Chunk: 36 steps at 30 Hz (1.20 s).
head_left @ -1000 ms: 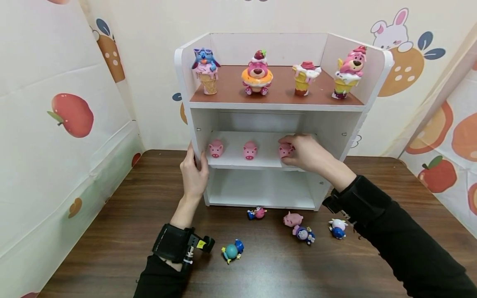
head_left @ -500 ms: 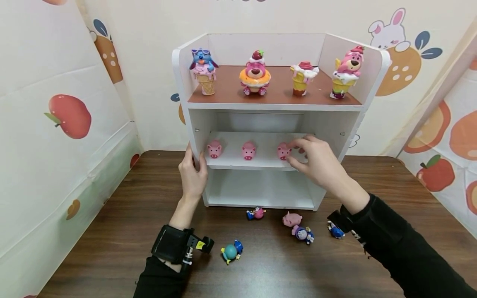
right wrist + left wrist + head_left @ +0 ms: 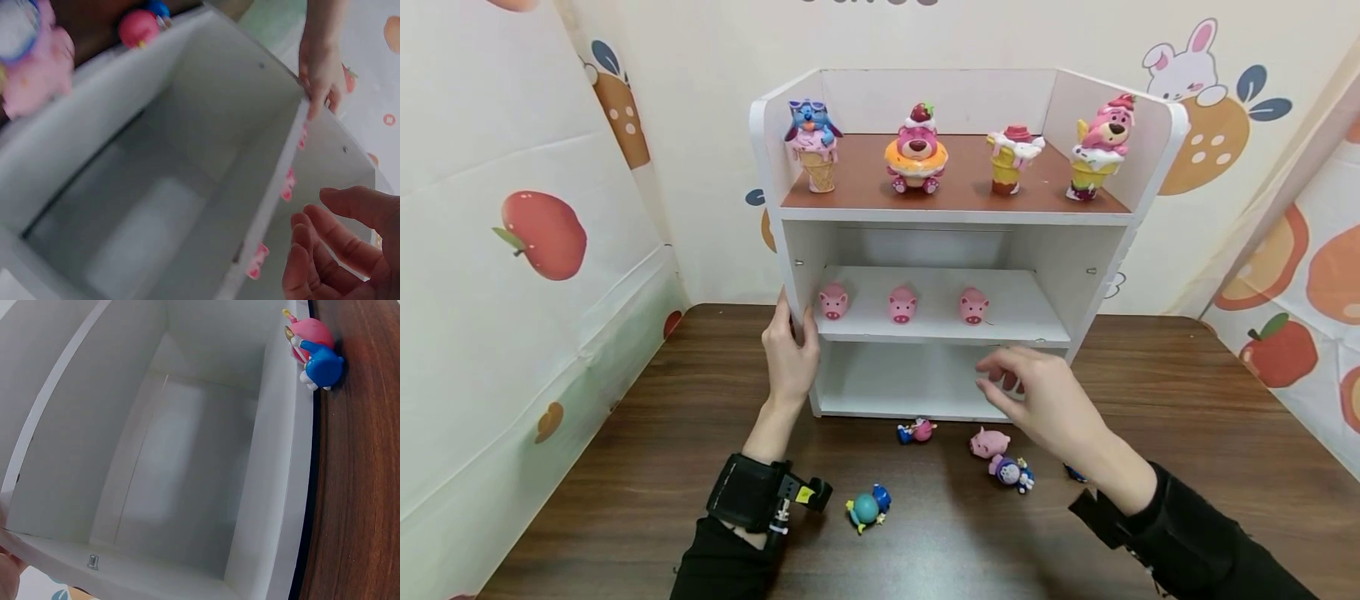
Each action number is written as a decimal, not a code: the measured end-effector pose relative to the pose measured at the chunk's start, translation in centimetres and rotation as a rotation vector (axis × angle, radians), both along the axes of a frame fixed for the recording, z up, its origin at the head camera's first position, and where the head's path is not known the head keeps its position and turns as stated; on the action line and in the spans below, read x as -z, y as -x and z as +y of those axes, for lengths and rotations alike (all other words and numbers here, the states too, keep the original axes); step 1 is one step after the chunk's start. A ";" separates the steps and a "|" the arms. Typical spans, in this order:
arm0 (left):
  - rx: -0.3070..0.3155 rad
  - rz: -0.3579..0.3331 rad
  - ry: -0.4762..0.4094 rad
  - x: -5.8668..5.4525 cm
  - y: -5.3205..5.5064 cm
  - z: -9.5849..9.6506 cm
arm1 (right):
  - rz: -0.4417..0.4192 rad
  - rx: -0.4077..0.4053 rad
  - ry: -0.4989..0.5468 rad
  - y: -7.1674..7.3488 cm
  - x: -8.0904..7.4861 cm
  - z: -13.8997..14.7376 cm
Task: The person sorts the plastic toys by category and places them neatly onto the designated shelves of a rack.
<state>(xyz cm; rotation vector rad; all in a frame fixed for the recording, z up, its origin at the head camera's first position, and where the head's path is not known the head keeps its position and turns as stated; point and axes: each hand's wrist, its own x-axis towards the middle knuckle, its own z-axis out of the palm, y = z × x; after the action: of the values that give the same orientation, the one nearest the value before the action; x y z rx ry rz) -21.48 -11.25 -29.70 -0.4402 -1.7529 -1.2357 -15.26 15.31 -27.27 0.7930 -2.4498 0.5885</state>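
Observation:
A white shelf unit (image 3: 887,377) stands on the brown table. My left hand (image 3: 792,358) grips its left side panel, thumb and fingers on either side of the edge. Three pink pig figures stand along the middle shelf: a left pig (image 3: 833,302), a middle pig (image 3: 902,305) and a right pig (image 3: 973,306). My right hand (image 3: 1037,396) hovers in front of the bottom compartment with nothing between thumb and loosely bent fingers. Below it on the table lies another pink pig (image 3: 988,442), touching a purple-and-blue figure (image 3: 1011,472).
On the brown top shelf stand several ice-cream figures, among them a blue one (image 3: 812,146) and a pink bear (image 3: 917,150). A pink-and-blue figure (image 3: 916,430) lies by the unit's base, a teal-and-blue one (image 3: 868,507) nearer. Decorated sheets hang left and right.
My right hand has let go of the right pig on the middle shelf and moved back and down, out of the shelf. The left hand keeps its place.

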 end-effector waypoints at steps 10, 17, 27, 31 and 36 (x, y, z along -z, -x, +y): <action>-0.005 0.001 0.002 0.0 0.0 -0.1 | -0.235 0.071 -0.040 -0.9 3.9 0.7; 0.006 0.002 0.003 0.0 -0.1 0.0 | -0.319 0.118 -0.096 -0.8 5.7 1.1; 0.000 -0.001 0.005 0.1 -0.1 0.0 | -0.400 0.198 -0.158 0.0 7.0 1.2; -0.003 -0.003 0.008 0.1 -0.1 0.0 | -0.411 0.185 -0.164 0.5 7.5 1.3; -0.003 0.001 0.005 0.0 -0.1 0.1 | -0.466 0.204 -0.185 1.2 7.8 1.0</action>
<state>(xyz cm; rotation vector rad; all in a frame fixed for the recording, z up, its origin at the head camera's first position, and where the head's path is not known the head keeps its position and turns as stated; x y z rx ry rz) -21.37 -11.19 -29.71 -0.4413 -1.7557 -1.2288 -16.43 16.31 -35.08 0.5034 -3.0022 0.5181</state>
